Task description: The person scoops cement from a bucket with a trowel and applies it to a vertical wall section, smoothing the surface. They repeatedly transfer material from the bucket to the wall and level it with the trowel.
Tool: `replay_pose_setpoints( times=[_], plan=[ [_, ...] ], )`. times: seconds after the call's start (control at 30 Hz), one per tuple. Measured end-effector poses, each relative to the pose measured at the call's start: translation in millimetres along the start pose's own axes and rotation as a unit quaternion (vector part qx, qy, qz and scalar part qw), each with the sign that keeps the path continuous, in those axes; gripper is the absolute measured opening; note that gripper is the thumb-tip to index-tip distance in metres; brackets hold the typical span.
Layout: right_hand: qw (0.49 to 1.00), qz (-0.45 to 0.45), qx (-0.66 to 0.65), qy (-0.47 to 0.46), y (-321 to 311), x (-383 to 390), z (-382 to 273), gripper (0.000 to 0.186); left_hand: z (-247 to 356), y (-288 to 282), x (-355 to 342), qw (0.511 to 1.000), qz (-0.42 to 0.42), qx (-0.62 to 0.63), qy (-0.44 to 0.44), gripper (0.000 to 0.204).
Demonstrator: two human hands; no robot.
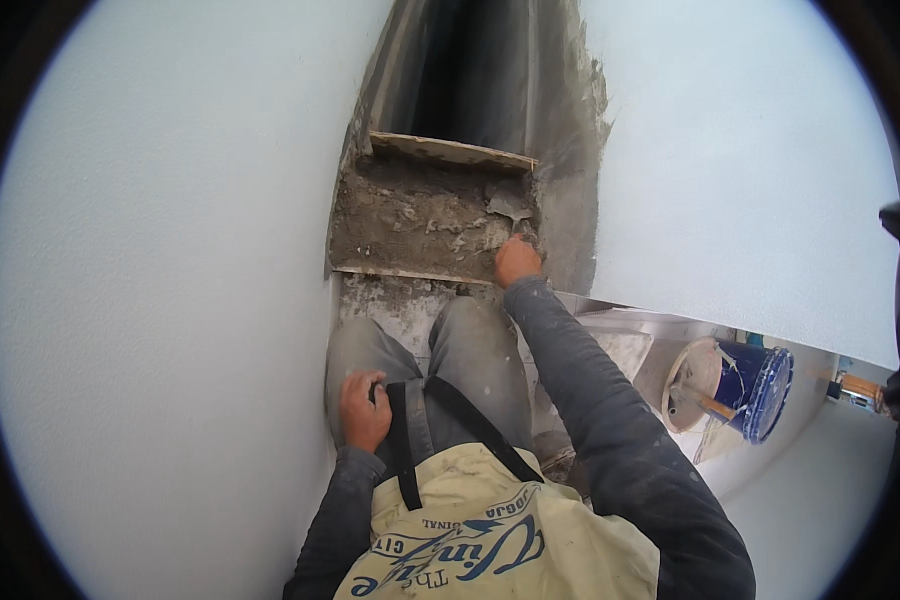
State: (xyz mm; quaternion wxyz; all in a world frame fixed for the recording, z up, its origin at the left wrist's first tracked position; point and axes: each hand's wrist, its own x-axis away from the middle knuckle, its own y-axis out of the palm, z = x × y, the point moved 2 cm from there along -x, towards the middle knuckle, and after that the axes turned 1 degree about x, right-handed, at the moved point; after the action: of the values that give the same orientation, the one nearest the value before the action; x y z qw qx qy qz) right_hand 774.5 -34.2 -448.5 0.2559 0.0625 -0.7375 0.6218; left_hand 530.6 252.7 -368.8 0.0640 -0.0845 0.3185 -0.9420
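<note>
My right hand (517,259) grips a small metal trowel (508,209), its blade on rough grey mortar (420,225) spread over a step between two walls. A pale board edge (454,149) runs along the back of the mortar, and another thin pale edge crosses its front. Lower left, my left hand (366,408) rests on my grey-trousered thigh with curled fingers, beside black straps; what, if anything, it holds is unclear.
White walls (150,260) stand close on both sides, the right one edged with grey render. A dark narrow opening (460,65) lies beyond the step. At right, lower down, are a blue bucket (760,390) and a pale round object (688,380) with a wooden stick.
</note>
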Motion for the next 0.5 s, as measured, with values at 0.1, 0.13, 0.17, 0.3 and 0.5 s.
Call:
replay_pose_setpoints(
  times=[0.1,0.13,0.17,0.3,0.5],
  plan=[
    [0.999,-0.004,0.015,-0.037,-2,9,3,0.040,0,1,0,1.000,-0.001,0.002,-0.001,0.019],
    [0.999,-0.006,0.017,-0.030,-8,18,2,0.038,0,2,0,1.000,-0.004,-0.008,-0.005,0.019],
    [1.000,-0.008,0.015,-0.020,-18,29,1,0.037,0,2,-1,1.000,-0.005,-0.016,-0.004,0.019],
    [0.993,-0.040,0.061,-0.097,-72,84,-2,0.036,-1,2,-4,0.999,0.005,-0.039,0.006,0.018],
    [0.997,0.037,0.023,-0.067,-80,55,-32,0.033,-2,-1,-3,0.999,-0.010,-0.034,-0.011,0.019]
  ],
)
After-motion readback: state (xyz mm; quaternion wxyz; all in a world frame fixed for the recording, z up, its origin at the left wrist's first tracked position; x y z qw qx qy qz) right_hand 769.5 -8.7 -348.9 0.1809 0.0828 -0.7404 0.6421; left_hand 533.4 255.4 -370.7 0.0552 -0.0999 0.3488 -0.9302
